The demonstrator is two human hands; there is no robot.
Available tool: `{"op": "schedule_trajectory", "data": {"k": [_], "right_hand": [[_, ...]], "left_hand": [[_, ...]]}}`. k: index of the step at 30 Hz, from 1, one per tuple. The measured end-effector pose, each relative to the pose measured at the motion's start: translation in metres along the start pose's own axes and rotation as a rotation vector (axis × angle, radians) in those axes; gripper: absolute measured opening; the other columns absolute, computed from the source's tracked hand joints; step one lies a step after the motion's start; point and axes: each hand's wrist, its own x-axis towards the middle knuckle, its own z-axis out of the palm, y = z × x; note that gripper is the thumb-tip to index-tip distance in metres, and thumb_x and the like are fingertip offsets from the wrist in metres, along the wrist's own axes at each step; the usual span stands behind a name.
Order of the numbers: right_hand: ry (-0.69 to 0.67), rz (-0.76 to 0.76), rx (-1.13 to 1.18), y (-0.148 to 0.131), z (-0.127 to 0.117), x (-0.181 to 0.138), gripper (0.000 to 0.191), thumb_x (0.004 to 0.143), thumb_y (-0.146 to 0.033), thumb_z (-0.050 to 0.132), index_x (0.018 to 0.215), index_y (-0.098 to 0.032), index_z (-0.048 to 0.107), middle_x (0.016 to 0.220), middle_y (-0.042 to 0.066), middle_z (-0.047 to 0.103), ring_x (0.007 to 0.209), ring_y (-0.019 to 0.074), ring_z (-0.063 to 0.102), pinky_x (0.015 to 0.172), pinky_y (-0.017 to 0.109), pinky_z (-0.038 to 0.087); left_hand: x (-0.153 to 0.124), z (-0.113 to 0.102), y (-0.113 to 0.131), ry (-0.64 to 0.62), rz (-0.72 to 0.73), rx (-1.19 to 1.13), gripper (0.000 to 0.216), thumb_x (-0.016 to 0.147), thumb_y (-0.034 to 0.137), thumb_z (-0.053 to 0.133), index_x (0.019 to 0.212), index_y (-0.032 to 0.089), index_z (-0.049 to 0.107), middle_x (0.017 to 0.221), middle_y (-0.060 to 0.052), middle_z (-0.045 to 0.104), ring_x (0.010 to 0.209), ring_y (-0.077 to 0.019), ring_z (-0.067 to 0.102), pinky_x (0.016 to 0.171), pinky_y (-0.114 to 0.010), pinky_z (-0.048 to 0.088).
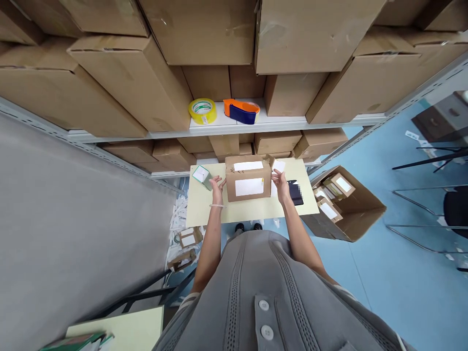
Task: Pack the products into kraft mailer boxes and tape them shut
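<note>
A brown cardboard box (249, 193) with two white labels on its near faces stands on the pale yellow table (248, 212). My left hand (217, 186) is at the box's left side, fingers spread and thumb side close to the cardboard. At the right side is my right hand (280, 185), its fingers apart near the box's edge and a loose flap. Whether either hand presses on the box is hard to tell. White paper (280, 165) shows behind my right fingers. A small green-and-white box (202, 176) sits left of my left hand.
A dark phone-like object (295, 192) lies at the table's right. Yellow tape (202, 111) and an orange-and-blue tape dispenser (242, 111) rest on the shelf (204, 130) among brown boxes. A large open carton (360, 214) with labelled boxes stands right; scraps and small boxes litter the left floor.
</note>
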Motion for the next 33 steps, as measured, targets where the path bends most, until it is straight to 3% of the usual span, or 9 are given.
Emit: {"op": "schedule_trajectory", "data": {"k": [5, 8, 13, 17, 25, 33], "right_hand": [[0.017, 0.049, -0.036, 0.014, -0.002, -0.003, 0.068, 0.083, -0.076, 0.035, 0.119, -0.026, 0.064, 0.122, 0.007, 0.065, 0.115, 0.0237, 0.058, 0.101, 0.039, 0.045], [-0.016, 0.103, -0.038, 0.025, -0.004, -0.009, 0.066, 0.082, -0.076, 0.038, 0.112, -0.025, 0.067, 0.126, 0.007, 0.064, 0.116, 0.0255, 0.058, 0.101, 0.04, 0.045], [0.001, 0.157, -0.065, 0.04, -0.005, -0.015, 0.065, 0.077, -0.079, 0.041, 0.103, -0.024, 0.066, 0.122, 0.007, 0.066, 0.112, 0.0265, 0.06, 0.1, 0.042, 0.046], [0.011, 0.198, -0.083, 0.044, -0.004, -0.017, 0.063, 0.075, -0.08, 0.04, 0.089, -0.023, 0.064, 0.111, 0.006, 0.068, 0.106, 0.026, 0.063, 0.1, 0.041, 0.045], [-0.033, 0.186, -0.237, 0.06, 0.002, -0.033, 0.062, 0.076, -0.076, 0.042, 0.102, -0.023, 0.061, 0.109, 0.007, 0.067, 0.109, 0.0247, 0.058, 0.094, 0.037, 0.047], [0.004, 0.212, -0.302, 0.064, 0.005, -0.032, 0.061, 0.076, -0.076, 0.045, 0.101, -0.022, 0.056, 0.107, 0.006, 0.064, 0.104, 0.0225, 0.058, 0.096, 0.035, 0.046]], "left_hand": [[0.001, 0.001, -0.017, 0.029, -0.03, 0.037, 0.067, 0.094, 0.068, 0.01, 0.13, 0.025, 0.046, 0.12, -0.008, 0.054, 0.114, -0.0227, 0.065, 0.103, -0.033, 0.042], [-0.002, 0.0, -0.03, 0.013, -0.101, 0.132, 0.067, 0.096, 0.064, 0.012, 0.135, 0.019, 0.042, 0.131, -0.014, 0.051, 0.118, -0.0215, 0.062, 0.105, -0.032, 0.042], [-0.009, -0.003, -0.048, -0.072, -0.152, 0.247, 0.07, 0.095, 0.064, 0.009, 0.143, 0.019, 0.034, 0.144, -0.015, 0.048, 0.126, -0.0213, 0.054, 0.104, -0.032, 0.043], [-0.006, -0.009, -0.055, -0.027, -0.12, 0.263, 0.065, 0.096, 0.063, 0.015, 0.138, 0.021, 0.041, 0.141, -0.012, 0.051, 0.131, -0.0206, 0.049, 0.107, -0.034, 0.042], [-0.003, -0.012, -0.063, 0.05, -0.103, 0.328, 0.036, 0.092, 0.041, 0.048, 0.12, 0.019, 0.05, 0.134, -0.014, 0.052, 0.132, -0.0234, 0.048, 0.114, -0.039, 0.034], [-0.003, -0.016, -0.066, 0.016, -0.159, 0.308, 0.047, 0.081, 0.022, 0.05, 0.128, 0.023, 0.047, 0.132, -0.011, 0.056, 0.129, -0.0225, 0.051, 0.109, -0.043, 0.041]]}}
